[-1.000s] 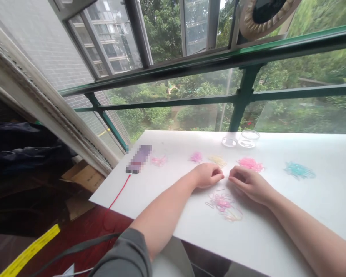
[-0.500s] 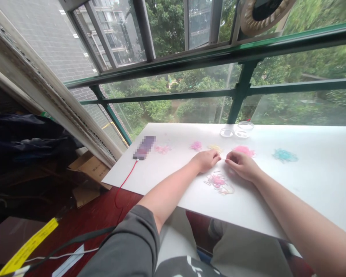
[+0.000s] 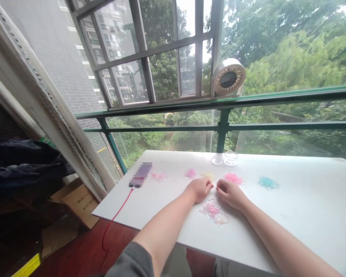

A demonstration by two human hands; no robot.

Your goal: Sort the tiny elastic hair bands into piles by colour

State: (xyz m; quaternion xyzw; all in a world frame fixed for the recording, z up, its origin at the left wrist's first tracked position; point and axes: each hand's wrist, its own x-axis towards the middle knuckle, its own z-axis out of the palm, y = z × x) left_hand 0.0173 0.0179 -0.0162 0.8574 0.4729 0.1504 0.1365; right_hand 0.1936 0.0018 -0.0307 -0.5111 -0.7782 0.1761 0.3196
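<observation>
Over the middle of the white worktop [image 3: 300,200], the left hand [image 3: 200,190] and right hand [image 3: 229,193] face each other, curled, fingertips close with a narrow gap; whether either pinches anything is too small to tell. The mixed pile of thin loops [image 3: 212,211] lies just below them, between the forearms and short of the near edge. Beyond the hands run 5 sorted piles: pale pink [image 3: 158,176], magenta [image 3: 190,172], yellow [image 3: 207,176], bright pink [image 3: 233,178] and teal [image 3: 268,182]. The clear round container [image 3: 231,158] and clear round lid [image 3: 216,160] sit by the far edge. Bare white surface stretches right of teal; the phone [image 3: 140,175], with its red cable [image 3: 119,211] crossing the left edge, bounds the other side.
</observation>
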